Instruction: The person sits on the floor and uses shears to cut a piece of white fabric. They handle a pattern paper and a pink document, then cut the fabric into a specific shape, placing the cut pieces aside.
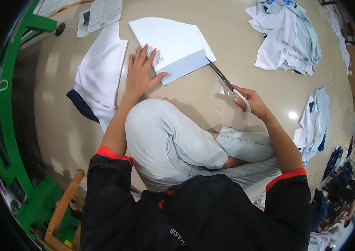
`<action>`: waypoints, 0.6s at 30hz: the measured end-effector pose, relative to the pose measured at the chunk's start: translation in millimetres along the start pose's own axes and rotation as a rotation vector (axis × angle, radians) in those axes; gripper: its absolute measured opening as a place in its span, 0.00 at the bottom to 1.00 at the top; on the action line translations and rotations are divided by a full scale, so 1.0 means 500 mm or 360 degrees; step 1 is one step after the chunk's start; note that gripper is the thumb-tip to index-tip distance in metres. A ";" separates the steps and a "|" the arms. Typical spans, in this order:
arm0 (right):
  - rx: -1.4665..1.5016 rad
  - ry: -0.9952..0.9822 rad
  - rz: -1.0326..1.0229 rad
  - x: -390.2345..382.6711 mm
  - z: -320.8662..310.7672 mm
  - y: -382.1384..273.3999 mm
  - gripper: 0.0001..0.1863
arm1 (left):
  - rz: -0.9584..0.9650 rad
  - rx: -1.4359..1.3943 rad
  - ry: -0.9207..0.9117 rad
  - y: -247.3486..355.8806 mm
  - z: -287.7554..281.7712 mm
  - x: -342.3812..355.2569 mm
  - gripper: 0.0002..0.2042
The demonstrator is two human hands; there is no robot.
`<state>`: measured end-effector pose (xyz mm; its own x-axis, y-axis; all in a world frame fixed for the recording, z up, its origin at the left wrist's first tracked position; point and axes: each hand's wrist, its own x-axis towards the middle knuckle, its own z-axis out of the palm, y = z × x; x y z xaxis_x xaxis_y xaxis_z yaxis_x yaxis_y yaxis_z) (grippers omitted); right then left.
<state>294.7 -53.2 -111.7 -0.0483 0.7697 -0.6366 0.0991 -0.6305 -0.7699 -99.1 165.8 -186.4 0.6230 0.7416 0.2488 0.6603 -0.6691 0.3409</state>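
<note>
On the floor in front of me lies a folded white fabric piece [173, 39] with a light blue band [183, 66] along its near edge. My left hand [142, 73] rests flat with fingers spread at the left end of that piece, touching the cloth. Scissors [221, 74] with dark blades and a white-wrapped handle are in my right hand [250, 102]. Their tips meet the right end of the blue band; how far the blades are parted is hard to make out. Left of my left hand lies another white fabric piece [98, 69] with a navy band.
Papers [104, 12] lie at the far left. A heap of white and pale blue cloth [286, 37] sits at the far right, a smaller pile [313, 121] nearer. A green metal frame [1, 125] and a wooden stool [64, 205] stand left. Bundles and people crowd the right edge.
</note>
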 end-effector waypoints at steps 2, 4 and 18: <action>-0.0060 -0.0001 0.0003 0.005 -0.006 -0.001 0.39 | -0.0064 -0.0044 -0.0015 0.001 0.005 0.008 0.44; -0.0076 0.0021 -0.0008 0.013 -0.008 0.000 0.38 | -0.0093 -0.0060 -0.0019 0.002 0.003 0.014 0.44; -0.0116 0.0058 -0.0005 0.035 -0.006 0.004 0.40 | -0.0129 -0.0029 0.0004 0.011 -0.006 0.009 0.43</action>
<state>296.9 -40.8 -124.1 -0.0124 0.7757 -0.6310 0.1712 -0.6201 -0.7656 -94.0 165.6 -181.0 0.5670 0.7932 0.2220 0.7008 -0.6062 0.3761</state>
